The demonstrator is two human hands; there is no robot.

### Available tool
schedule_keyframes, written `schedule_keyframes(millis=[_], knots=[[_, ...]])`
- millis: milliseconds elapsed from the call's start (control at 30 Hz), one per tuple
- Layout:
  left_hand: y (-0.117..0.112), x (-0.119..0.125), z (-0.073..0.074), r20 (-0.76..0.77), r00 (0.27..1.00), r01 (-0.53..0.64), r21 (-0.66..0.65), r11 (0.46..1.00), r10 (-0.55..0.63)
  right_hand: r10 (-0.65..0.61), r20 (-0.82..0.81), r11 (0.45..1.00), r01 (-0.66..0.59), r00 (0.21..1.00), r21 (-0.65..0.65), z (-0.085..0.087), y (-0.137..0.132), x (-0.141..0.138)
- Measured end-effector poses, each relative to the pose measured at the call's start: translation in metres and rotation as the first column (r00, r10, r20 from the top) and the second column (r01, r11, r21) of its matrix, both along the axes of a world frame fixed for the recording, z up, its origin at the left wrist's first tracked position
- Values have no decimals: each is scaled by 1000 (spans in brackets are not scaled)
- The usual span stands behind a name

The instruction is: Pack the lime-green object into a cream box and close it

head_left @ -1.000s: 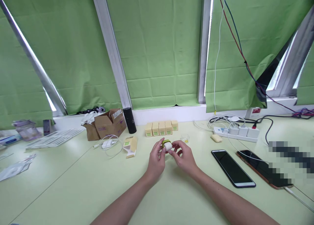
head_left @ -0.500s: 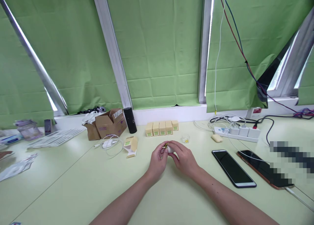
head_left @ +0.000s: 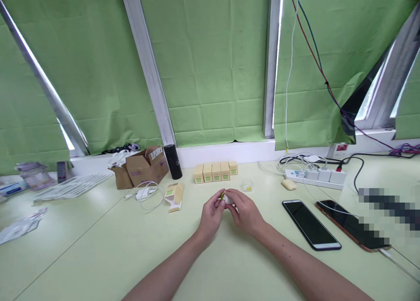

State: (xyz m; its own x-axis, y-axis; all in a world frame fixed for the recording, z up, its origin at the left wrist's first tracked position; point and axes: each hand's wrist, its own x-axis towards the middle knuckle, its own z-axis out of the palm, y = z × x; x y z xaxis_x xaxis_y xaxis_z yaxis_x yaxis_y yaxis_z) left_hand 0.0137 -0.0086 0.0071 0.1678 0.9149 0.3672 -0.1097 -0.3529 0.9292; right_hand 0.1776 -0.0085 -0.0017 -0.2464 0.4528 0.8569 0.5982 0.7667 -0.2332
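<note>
Between both hands, above the middle of the pale table, is a small white rounded object (head_left: pixel 227 199) with a yellow-green and dark end. Its kind cannot be made out, as fingers cover much of it. My left hand (head_left: pixel 211 214) pinches the yellow-green end with thumb and forefinger. From the other side, the curled fingers of my right hand (head_left: pixel 246 210) grip the white part. Just beyond my right hand sits a small clear plastic cup-like container (head_left: pixel 247 186) with something yellow inside. An opened small carton (head_left: pixel 174 197) lies on its side, left of my hands.
Several small tan boxes (head_left: pixel 216 173) stand in a row behind my hands. A cardboard box (head_left: pixel 147 167), black cylinder (head_left: pixel 173 162) and white cable (head_left: pixel 144 193) are to the left. Two phones, one nearer (head_left: pixel 311 225), a beige case (head_left: pixel 288 184) and a power strip (head_left: pixel 315 178) occupy the right.
The view has shifted very slightly. My hands keep the same grip on the white object, with only a small change in the fingers around its yellow-green end.
</note>
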Motion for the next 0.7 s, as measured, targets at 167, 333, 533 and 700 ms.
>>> schedule_keyframes(millis=[167, 333, 533, 700], knots=[[1, 0, 2, -5, 1000, 11, -8, 1000, -11, 15, 6, 1000, -15, 1000, -20, -3, 1, 0], [2, -1, 0, -15, 1000, -5, 5, 1000, 5, 17, 8, 1000, -17, 1000, -19, 0, -1, -2], [3, 0, -6, -58, 998, -10, 50, 999, 13, 5, 13, 1000, -4, 1000, -20, -2, -2, -3], [0, 4, -4, -75, 996, -37, 53, 998, 41, 11, 13, 1000, -11, 1000, -8, -2, -1, -4]])
